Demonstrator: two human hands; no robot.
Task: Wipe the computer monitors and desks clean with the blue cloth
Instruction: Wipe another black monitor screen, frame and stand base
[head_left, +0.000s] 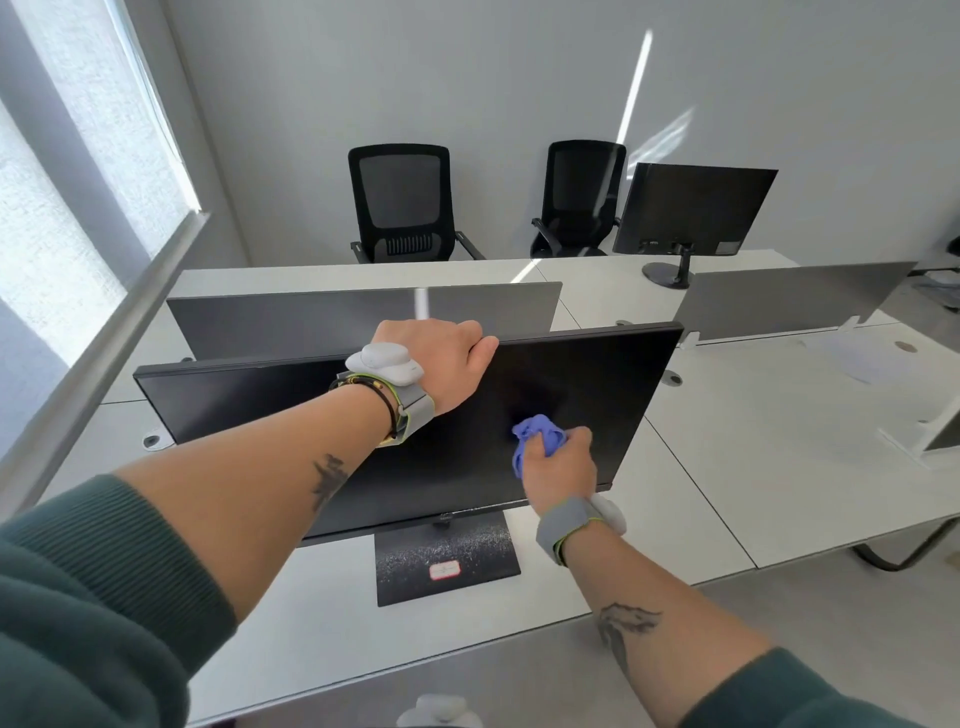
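Note:
A black computer monitor (260, 415) stands on the white desk (322, 623) in front of me, its screen dark. My left hand (441, 358) grips the top edge of the monitor, fingers curled over the back. My right hand (558, 467) holds a bunched blue cloth (535, 439) and presses it against the right half of the screen. The monitor's flat black base (447, 564) is dusty and carries a small red-and-white sticker.
A grey divider panel (311, 317) stands behind the monitor, another (779, 301) to the right. A second monitor (691, 213) faces away on the far desk. Two black office chairs (400, 202) stand at the wall. A window sill (104, 338) runs along the left.

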